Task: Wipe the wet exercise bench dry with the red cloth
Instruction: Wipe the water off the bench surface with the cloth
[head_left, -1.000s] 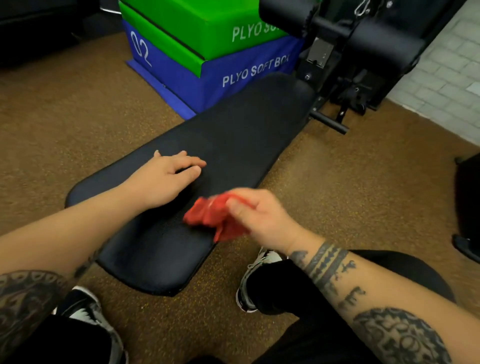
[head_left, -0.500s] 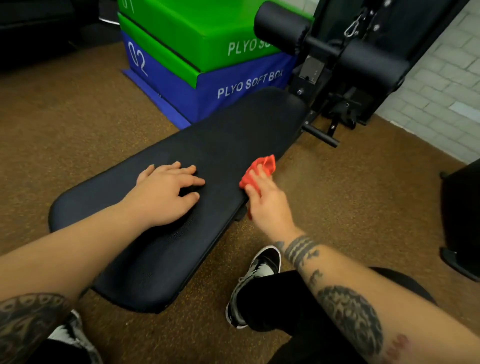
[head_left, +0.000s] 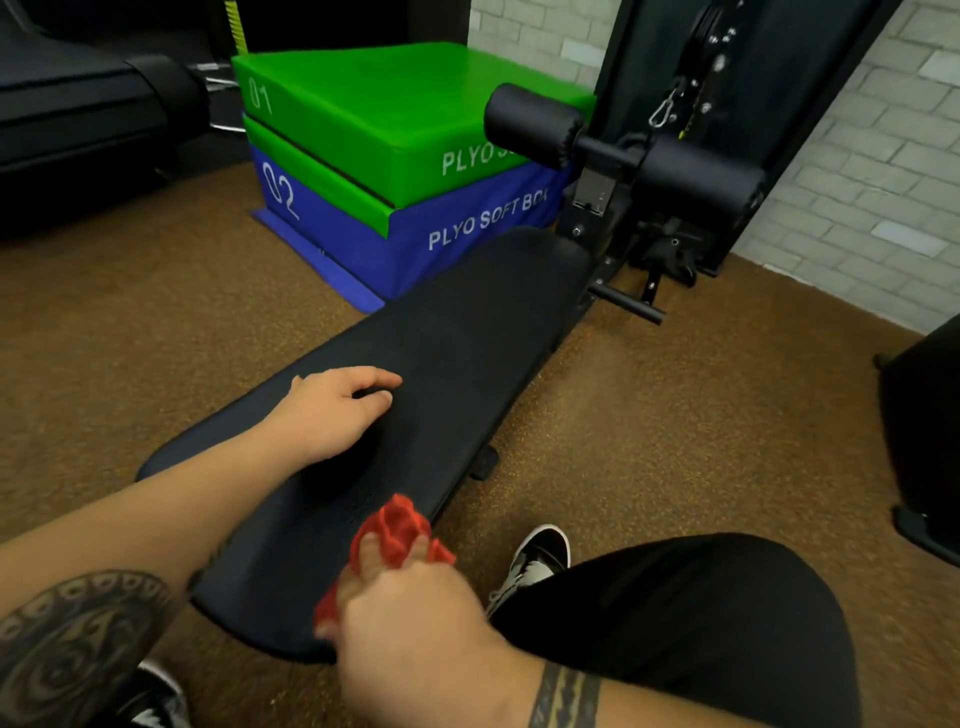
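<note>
Cloth (head_left: 397, 527), red and bunched, is pinched by the right hand (head_left: 415, 623) on the bench (head_left: 467, 332). Left hand (head_left: 327, 415) rests there, grip released.

- Indoor light is even and moderate; the brown floor (head_left: 675, 415) is clearly lit.
- The top of the green box (head_left: 374, 104) carries a soft sheen.
- The upper left corner is dim, and detail is lost there.
- A soft shadow sits beneath the left hand (head_left: 332, 410).
- The right hand (head_left: 410, 608) and red cloth (head_left: 397, 525) are slightly motion-blurred.
- Wide-angle distortion tilts the brick wall (head_left: 857, 182) near the edges.
</note>
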